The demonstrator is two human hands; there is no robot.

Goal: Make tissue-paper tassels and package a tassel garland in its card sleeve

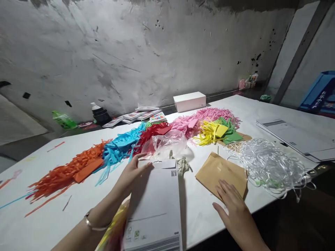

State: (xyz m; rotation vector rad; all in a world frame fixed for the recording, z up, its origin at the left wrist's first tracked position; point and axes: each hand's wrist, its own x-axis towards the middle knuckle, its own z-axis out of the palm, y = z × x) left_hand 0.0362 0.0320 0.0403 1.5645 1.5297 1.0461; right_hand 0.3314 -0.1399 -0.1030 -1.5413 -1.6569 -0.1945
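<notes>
My left hand (134,171) grips the top left corner of a flat white cardboard package (154,198), its thumb on the face and the other fingers at the upper edge. The package has a hang hole at the top and printed marks near its bottom. Yellow and reddish material (116,223) shows beside its left side. My right hand (231,204) lies with fingers outstretched on folded brown paper (220,172), at the near edge of the table. A crumpled clear plastic bag (170,143) and a small bundle of beige twine (183,165) lie just beyond the package.
Orange (75,170), blue (123,139), red (151,136), pink (214,115) and yellow paper strips (208,132) form a row across the white-covered table (34,160). White stringy strands (272,164) lie right. Behind are a white box (190,101) and stacked cards (136,115); more flat packages (295,136) lie far right.
</notes>
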